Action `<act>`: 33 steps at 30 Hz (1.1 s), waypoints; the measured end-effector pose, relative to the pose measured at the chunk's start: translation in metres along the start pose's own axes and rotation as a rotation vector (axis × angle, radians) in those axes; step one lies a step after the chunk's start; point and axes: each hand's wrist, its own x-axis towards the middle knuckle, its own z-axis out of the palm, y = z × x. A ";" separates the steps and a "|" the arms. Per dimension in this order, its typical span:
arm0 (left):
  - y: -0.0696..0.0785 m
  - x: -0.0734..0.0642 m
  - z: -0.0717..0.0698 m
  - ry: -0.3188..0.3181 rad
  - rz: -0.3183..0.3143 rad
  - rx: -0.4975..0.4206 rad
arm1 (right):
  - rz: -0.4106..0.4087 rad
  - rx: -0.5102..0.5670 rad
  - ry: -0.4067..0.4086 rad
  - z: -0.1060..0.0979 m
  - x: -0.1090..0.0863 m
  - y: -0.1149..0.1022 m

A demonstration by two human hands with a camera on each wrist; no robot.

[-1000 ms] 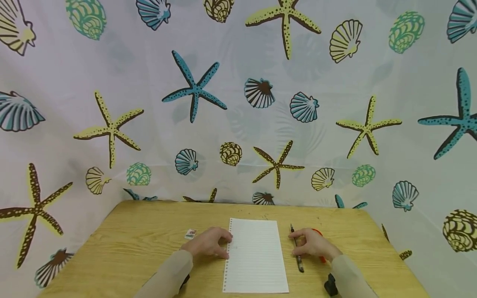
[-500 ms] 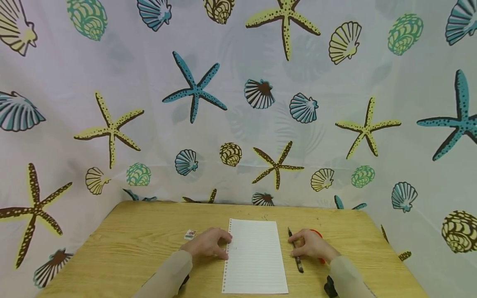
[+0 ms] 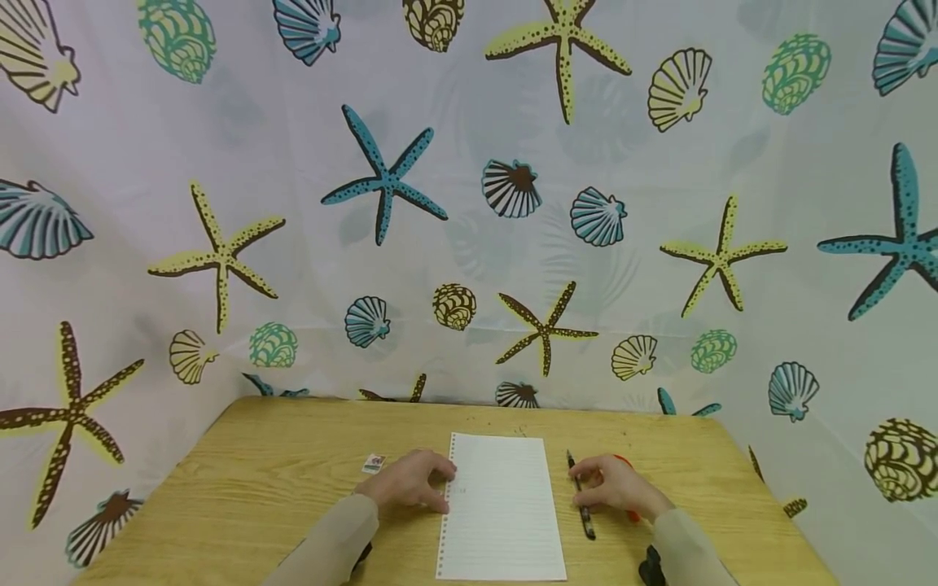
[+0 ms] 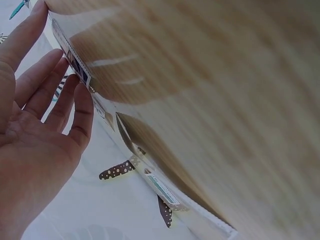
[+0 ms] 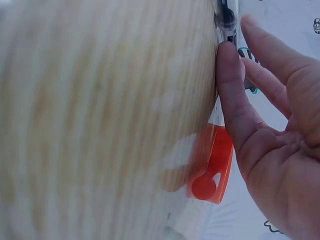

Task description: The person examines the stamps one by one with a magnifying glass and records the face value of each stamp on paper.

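Observation:
A sheet of lined paper (image 3: 501,513) with punched holes down its left side lies on the wooden table. My left hand (image 3: 409,480) rests at its left edge, thumb and fingers apart and relaxed. A dark pen (image 3: 586,521) lies to the right of the sheet. Over it is my right hand (image 3: 615,486), its fingertips at the barrel without curling round it. In the right wrist view the pen's clear end (image 5: 227,20) shows beside a fingertip of the right hand (image 5: 270,115). The left wrist view shows the left hand (image 4: 45,110) with loosely bent fingers.
A small stamp-like piece (image 3: 374,463) lies left of the sheet. A red-orange object (image 5: 210,165), partly hidden in the head view, lies beneath the right hand. A patterned curtain (image 3: 469,244) with shells and starfish surrounds the table (image 3: 293,456).
The pen has turned slightly, its upper tip shifting left under the right hand. The left hand and the sheet stay in place. The head view has tilted up a little.

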 end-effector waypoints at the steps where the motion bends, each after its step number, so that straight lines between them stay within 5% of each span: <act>1: 0.000 0.000 0.000 -0.002 -0.001 0.002 | -0.001 0.000 0.007 0.000 -0.001 0.000; 20: 0.006 0.001 -0.001 0.002 -0.026 -0.015 | -0.005 0.190 0.018 -0.012 -0.009 0.007; 33: 0.005 -0.009 -0.007 0.092 0.022 -0.175 | 0.018 0.133 0.047 -0.025 -0.023 0.013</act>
